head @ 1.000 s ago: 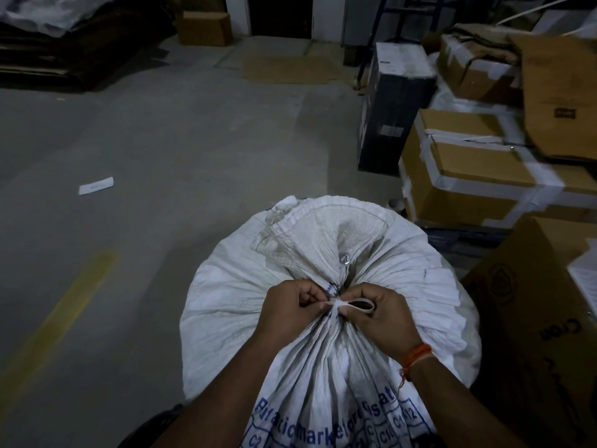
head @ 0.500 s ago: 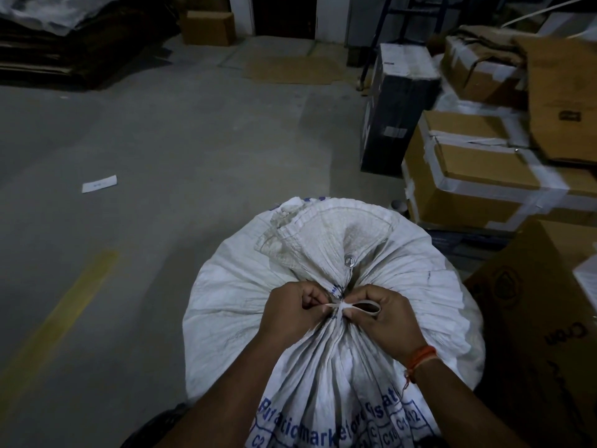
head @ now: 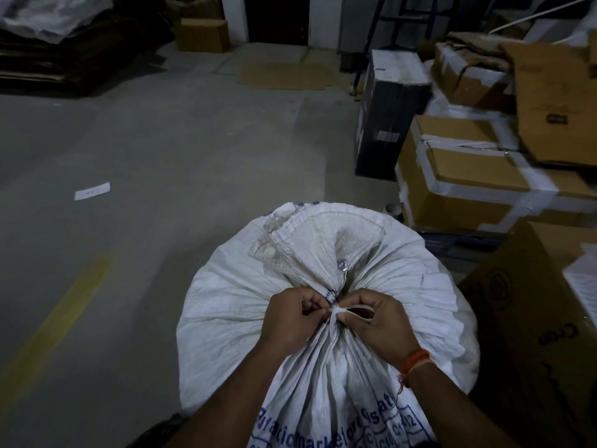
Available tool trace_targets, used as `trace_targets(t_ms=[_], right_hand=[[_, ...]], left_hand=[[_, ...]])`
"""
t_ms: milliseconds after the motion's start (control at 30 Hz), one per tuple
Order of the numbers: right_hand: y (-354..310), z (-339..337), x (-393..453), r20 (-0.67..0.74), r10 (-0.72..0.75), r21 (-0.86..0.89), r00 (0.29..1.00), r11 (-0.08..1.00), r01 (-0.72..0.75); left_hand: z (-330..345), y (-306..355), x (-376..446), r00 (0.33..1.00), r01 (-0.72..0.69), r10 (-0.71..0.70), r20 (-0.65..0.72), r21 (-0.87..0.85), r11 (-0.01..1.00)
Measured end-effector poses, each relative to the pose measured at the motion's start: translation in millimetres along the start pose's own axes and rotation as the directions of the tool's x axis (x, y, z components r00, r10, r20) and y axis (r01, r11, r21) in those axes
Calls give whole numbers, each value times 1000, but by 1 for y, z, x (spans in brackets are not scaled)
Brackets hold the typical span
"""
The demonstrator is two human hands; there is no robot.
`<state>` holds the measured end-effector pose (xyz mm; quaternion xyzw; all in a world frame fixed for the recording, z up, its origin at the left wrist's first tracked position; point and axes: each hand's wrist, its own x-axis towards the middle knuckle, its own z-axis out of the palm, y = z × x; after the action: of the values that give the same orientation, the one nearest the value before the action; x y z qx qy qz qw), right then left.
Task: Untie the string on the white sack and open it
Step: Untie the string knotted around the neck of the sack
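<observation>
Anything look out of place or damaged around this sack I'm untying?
A small white paper slip lies loose on the grey concrete floor, far left of the white woven sack. A brown cardboard box at the upper right looks crushed, its flaps torn. The sack itself looks intact.

Sack on the floor, hands at its tied neck, stacked cartons right, paper slip left
</observation>
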<state>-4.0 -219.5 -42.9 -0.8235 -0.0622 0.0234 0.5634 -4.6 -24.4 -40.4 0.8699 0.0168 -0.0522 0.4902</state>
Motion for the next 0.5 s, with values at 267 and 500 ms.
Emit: trace_targets(t_ms=[267, 500], right_hand=[[-2, 2, 0, -3, 1, -17, 1000, 1000, -1], [-2, 1, 0, -5, 12, -20, 1000, 1000, -12]], left_hand=[[-4, -1, -2, 999, 33, -33, 10, -7, 999], [-7, 0, -1, 999, 35, -35, 6, -7, 999]])
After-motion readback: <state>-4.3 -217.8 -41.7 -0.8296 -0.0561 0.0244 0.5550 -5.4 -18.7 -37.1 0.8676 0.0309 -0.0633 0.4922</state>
